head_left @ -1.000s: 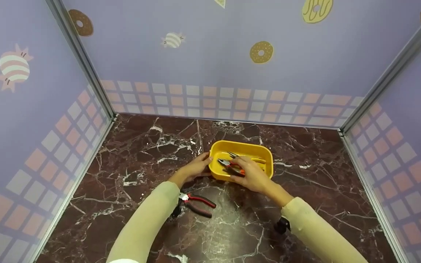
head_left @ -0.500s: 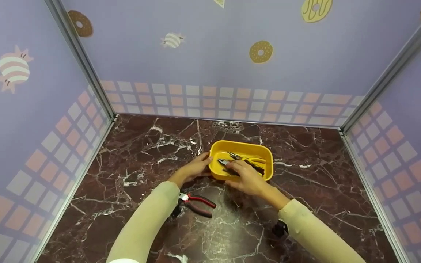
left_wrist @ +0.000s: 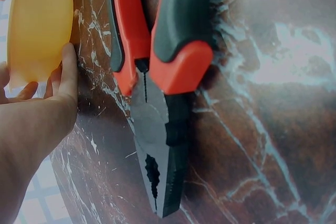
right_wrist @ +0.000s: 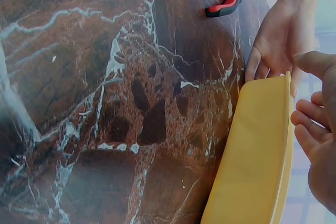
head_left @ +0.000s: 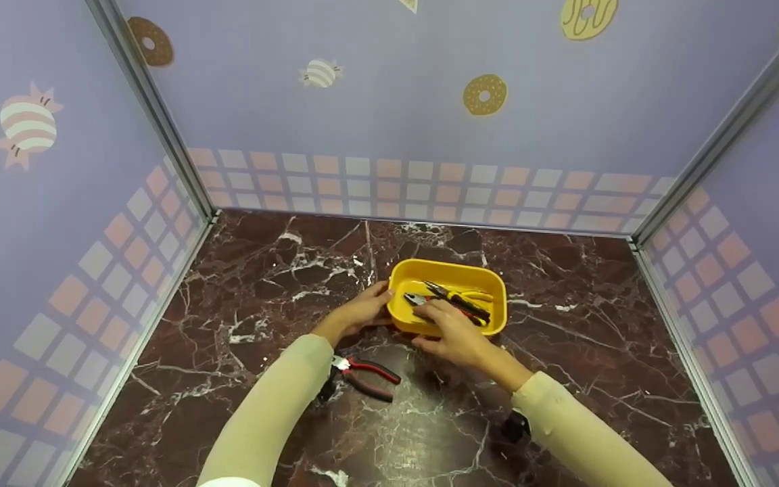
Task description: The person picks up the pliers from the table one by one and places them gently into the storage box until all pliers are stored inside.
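My left hand point(head_left: 358, 312) holds the left end of a yellow plastic box point(head_left: 449, 272), thumb by the rim and fingers along the outer wall. Inside the box lie long-nose pliers with yellow-black handles point(head_left: 465, 304) and pliers with a grey head point(head_left: 415, 298). My right hand point(head_left: 458, 331) hovers over the front wall and covers much of the grey-headed pair. In the right wrist view its thumb point(right_wrist: 314, 63) stands apart from loosely bent fingers. Red-and-black combination pliers point(left_wrist: 150, 116) lie on the table beside my left wrist, handles spread.
Dark red marbled tabletop point(head_left: 565, 352) surrounds the box. Lilac panels with printed sweets and doughnuts point(head_left: 403, 122) enclose it at the back and both sides, with metal strips point(head_left: 694, 142) at the corners.
My right hand has let the grey-headed pliers down in the box and shifted slightly toward me and left, uncovering more of the yellow-black pair. The left hand stays at the box end.
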Tool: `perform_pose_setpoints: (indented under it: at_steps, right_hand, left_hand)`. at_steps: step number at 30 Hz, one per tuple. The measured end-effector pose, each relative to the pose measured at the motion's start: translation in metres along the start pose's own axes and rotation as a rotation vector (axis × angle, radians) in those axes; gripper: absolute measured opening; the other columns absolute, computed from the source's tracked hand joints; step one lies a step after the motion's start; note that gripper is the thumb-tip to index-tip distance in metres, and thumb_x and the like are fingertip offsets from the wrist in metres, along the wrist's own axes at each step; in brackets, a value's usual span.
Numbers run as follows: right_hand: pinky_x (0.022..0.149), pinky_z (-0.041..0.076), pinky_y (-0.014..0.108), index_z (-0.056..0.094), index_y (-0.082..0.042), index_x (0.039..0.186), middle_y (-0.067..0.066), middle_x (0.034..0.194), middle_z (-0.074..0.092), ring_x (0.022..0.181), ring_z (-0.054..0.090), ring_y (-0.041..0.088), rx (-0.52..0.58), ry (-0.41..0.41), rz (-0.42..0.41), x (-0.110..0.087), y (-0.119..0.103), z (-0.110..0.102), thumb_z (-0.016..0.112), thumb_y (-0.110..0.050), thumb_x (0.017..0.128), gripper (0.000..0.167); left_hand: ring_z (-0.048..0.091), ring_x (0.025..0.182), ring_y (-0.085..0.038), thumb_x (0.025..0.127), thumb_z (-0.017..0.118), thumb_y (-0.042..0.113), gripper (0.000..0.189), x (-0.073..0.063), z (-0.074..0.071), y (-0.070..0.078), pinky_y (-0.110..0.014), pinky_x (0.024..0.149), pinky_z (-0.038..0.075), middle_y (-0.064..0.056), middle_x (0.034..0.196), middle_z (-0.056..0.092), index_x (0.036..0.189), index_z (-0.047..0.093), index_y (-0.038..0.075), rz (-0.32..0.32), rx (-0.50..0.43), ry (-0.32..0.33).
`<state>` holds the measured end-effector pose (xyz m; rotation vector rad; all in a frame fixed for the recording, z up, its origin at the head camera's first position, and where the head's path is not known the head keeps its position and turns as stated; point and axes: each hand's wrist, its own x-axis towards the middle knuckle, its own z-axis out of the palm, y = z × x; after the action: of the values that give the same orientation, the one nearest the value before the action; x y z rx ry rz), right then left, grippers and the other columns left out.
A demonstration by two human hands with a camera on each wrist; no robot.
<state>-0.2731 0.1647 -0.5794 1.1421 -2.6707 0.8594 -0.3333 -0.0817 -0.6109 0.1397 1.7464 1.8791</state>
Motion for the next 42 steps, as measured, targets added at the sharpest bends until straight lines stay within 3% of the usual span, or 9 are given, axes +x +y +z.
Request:
perform_pose_setpoints:
  at_steps: [14, 21, 30, 37, 42]
  right_hand:
    - [0.106, 0.054, 0.053, 0.067, -0.001, 0.135, 0.013, 0.132, 0.067, 0.123, 0.063, 0.033, -0.004, -0.014, -0.005, 0.000, -0.011, 0.006, 0.088, -0.025, 0.090, 0.055]
    - [0.103, 0.056, 0.046, 0.069, -0.005, 0.132, 0.010, 0.129, 0.067, 0.119, 0.064, 0.027, -0.013, 0.015, -0.043, 0.000, -0.018, 0.013, 0.088, -0.027, 0.089, 0.052]
    - [0.108, 0.054, 0.044, 0.067, -0.007, 0.136, 0.010, 0.138, 0.064, 0.126, 0.061, 0.025, 0.013, -0.033, -0.053, 0.002, -0.024, 0.024, 0.087, -0.027, 0.091, 0.053]
    - [0.100, 0.057, 0.040, 0.066, -0.004, 0.135, 0.009, 0.127, 0.067, 0.116, 0.063, 0.022, -0.008, -0.034, -0.113, 0.002, -0.028, 0.033, 0.086, -0.032, 0.091, 0.056]
    - [0.108, 0.054, 0.042, 0.066, -0.004, 0.135, 0.009, 0.131, 0.067, 0.122, 0.062, 0.024, -0.014, -0.065, -0.090, 0.000, -0.033, 0.038, 0.086, -0.035, 0.091, 0.057]
  left_hand:
    - [0.056, 0.137, -0.039, 0.118, 0.036, 0.022, 0.053, 0.000, 0.000, 0.000, -0.053, 0.114, 0.050, -0.028, 0.156, 0.046, 0.166, 0.025, 0.003, 0.007, 0.008, 0.017]
    - [0.054, 0.140, -0.040, 0.118, 0.035, 0.022, 0.053, 0.001, 0.000, -0.001, -0.053, 0.114, 0.049, -0.028, 0.156, 0.047, 0.167, 0.024, 0.003, 0.004, 0.016, 0.011]
    - [0.055, 0.138, -0.040, 0.118, 0.036, 0.022, 0.053, -0.001, 0.001, 0.000, -0.051, 0.113, 0.051, -0.028, 0.155, 0.049, 0.167, 0.026, 0.005, -0.016, 0.017, 0.027]
    - [0.052, 0.140, -0.043, 0.118, 0.036, 0.021, 0.054, -0.001, -0.003, 0.003, -0.053, 0.114, 0.050, -0.031, 0.155, 0.047, 0.167, 0.023, 0.004, -0.026, -0.005, 0.001]
    - [0.055, 0.138, -0.043, 0.118, 0.038, 0.022, 0.053, 0.000, -0.001, 0.004, -0.053, 0.112, 0.051, -0.030, 0.154, 0.049, 0.166, 0.025, 0.004, -0.031, -0.017, 0.018]
